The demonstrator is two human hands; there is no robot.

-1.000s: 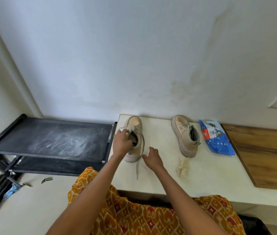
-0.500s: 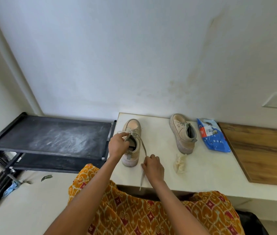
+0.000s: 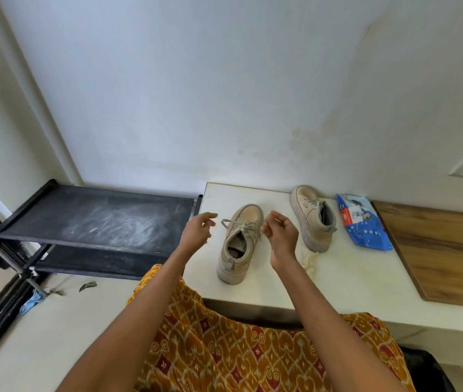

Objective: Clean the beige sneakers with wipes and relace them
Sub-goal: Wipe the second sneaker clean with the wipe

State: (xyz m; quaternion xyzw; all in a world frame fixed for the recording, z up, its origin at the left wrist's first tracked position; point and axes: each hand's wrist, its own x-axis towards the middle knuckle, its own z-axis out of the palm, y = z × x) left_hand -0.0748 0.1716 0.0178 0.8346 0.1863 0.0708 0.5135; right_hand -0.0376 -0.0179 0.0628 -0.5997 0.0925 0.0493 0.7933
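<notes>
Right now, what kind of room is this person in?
Probably a home entryway or shoe corner, though I can't be sure. A black shoe rack stands against the wall beside a low white ledge, and two beige sneakers sit on it next to a blue wipes pack.

White marble-look counter [image 3: 346, 281] against wall. Near sneaker [image 3: 238, 244] at 9 o'clock, toe to 12. Second sneaker [image 3: 313, 217] at 12. Blue wipes pack [image 3: 362, 222] at 1, wooden board [image 3: 448, 250] at 3, crumpled wipe [image 3: 309, 264] centre.
</notes>
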